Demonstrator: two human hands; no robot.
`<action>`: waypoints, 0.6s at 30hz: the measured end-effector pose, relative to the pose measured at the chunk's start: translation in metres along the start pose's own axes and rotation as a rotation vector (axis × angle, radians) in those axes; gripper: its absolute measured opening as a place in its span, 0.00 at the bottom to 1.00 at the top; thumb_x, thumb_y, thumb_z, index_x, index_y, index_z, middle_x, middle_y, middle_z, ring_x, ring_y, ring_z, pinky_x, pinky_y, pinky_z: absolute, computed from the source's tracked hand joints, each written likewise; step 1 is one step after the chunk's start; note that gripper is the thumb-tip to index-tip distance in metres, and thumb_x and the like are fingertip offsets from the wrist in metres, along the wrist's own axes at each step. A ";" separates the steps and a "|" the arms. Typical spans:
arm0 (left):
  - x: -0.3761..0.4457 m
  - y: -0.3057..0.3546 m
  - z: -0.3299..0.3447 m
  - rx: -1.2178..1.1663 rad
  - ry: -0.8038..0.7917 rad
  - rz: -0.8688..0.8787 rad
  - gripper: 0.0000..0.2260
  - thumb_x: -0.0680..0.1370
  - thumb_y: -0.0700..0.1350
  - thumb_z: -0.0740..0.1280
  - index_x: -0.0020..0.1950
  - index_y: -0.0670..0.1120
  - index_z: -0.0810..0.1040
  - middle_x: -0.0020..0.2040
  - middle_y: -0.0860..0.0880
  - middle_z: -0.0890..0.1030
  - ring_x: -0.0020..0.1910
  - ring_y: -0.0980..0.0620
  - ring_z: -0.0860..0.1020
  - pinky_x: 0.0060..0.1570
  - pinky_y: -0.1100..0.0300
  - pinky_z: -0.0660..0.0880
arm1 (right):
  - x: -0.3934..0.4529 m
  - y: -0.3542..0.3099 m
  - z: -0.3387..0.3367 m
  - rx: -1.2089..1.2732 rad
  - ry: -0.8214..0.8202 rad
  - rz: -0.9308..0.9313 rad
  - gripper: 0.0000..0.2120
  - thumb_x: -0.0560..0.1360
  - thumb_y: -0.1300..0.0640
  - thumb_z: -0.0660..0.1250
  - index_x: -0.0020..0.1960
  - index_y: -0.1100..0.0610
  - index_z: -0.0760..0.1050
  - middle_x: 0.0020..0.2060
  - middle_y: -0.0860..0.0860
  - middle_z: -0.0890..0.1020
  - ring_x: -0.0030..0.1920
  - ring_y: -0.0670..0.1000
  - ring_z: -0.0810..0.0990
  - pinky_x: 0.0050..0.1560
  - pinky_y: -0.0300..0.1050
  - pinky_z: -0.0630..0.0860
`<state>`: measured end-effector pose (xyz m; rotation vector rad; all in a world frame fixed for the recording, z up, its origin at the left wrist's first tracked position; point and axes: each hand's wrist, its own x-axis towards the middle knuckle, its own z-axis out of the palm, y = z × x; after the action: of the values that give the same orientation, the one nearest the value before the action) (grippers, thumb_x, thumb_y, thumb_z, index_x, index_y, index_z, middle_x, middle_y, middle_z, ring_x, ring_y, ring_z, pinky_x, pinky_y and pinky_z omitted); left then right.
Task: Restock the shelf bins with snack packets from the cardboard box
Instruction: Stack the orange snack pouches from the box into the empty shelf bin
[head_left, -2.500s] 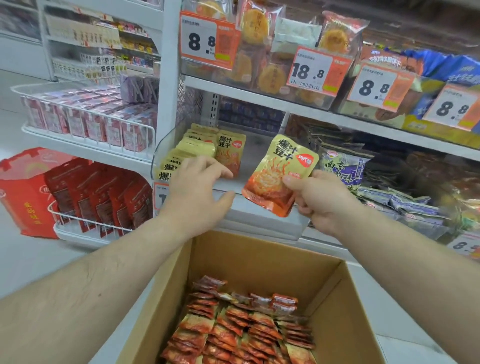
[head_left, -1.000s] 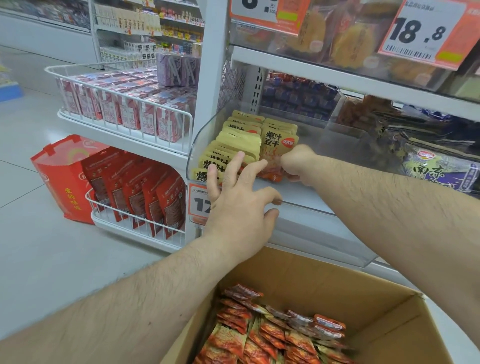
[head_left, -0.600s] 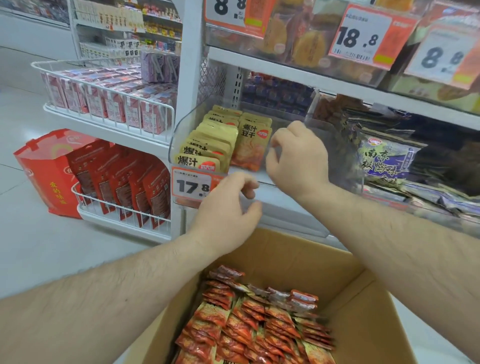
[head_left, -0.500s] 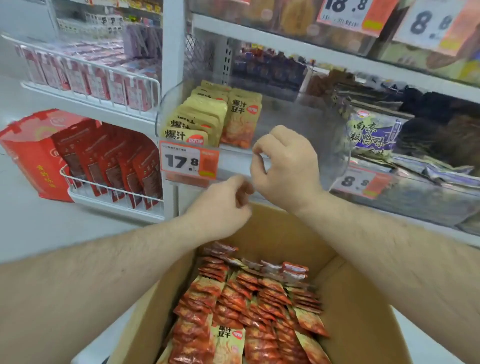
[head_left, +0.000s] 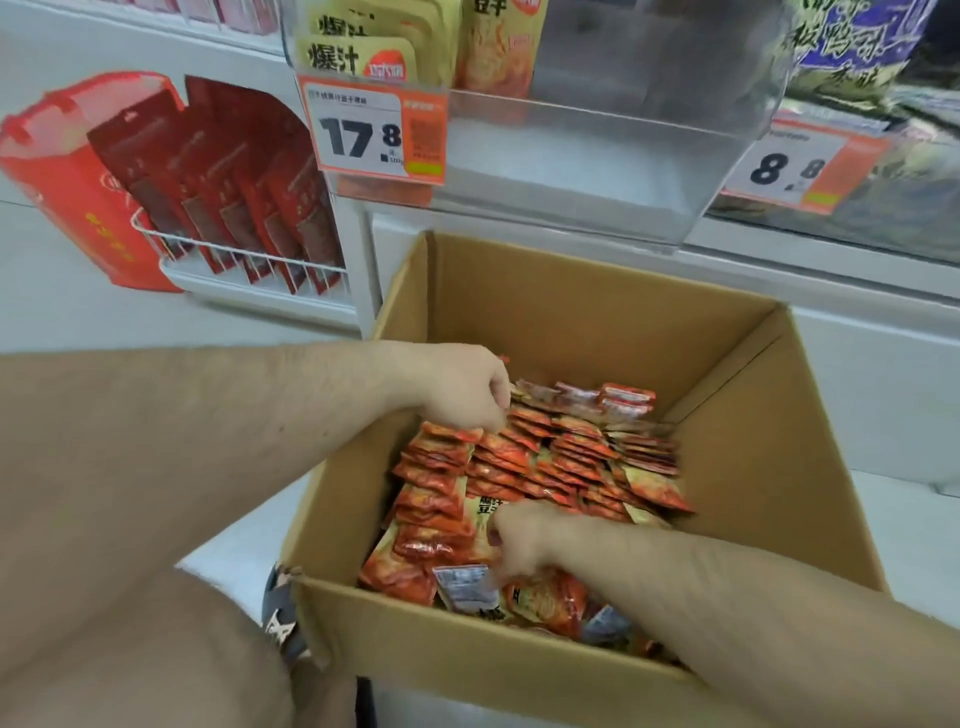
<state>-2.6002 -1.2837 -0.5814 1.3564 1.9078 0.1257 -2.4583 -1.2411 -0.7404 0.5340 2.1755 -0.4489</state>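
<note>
Cardboard box (head_left: 571, 670) sits nearest me, open-topped, on the floor under the shelf, and both my hands have come down into it from the bin, where they were half a second ago. My right hand (head_left: 524, 545) is at the near end of the snack packets (head_left: 519, 467), fingers curled down among them; I cannot tell whether it has one pinched yet. My left hand (head_left: 467, 389) rests farther back, fingers bent onto the top edges of the far rows, hold equally unclear. Beyond the box stands the clear shelf bin (head_left: 597, 156), with yellow packets (head_left: 374, 52) stacked only at its left end and most of its floor bare. A price tag (head_left: 374, 130) reading 17.8 hangs on its front. I judge one packet is placed and the next pick is beginning.
</note>
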 end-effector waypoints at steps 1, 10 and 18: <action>0.001 0.000 -0.001 -0.045 0.014 -0.015 0.10 0.77 0.43 0.69 0.55 0.41 0.81 0.41 0.50 0.80 0.38 0.52 0.75 0.46 0.54 0.77 | 0.008 -0.003 0.004 -0.003 -0.008 0.012 0.23 0.70 0.43 0.75 0.56 0.59 0.80 0.46 0.53 0.82 0.46 0.56 0.80 0.42 0.45 0.76; 0.000 -0.004 -0.002 -0.525 0.060 -0.326 0.10 0.80 0.49 0.68 0.58 0.47 0.76 0.52 0.47 0.76 0.50 0.48 0.78 0.40 0.56 0.80 | -0.033 0.026 -0.041 0.465 0.393 0.008 0.12 0.74 0.62 0.66 0.36 0.53 0.67 0.37 0.52 0.80 0.44 0.57 0.83 0.38 0.45 0.72; 0.008 0.018 -0.008 -1.459 0.011 -0.439 0.18 0.80 0.54 0.66 0.57 0.39 0.70 0.58 0.39 0.79 0.52 0.41 0.82 0.36 0.50 0.81 | -0.109 0.060 -0.065 0.269 1.243 -0.237 0.05 0.75 0.65 0.67 0.51 0.60 0.77 0.51 0.56 0.84 0.53 0.54 0.81 0.55 0.49 0.78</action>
<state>-2.5925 -1.2667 -0.5712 -0.0460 1.4098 1.0420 -2.4077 -1.1827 -0.6228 0.8409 3.4184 -0.6379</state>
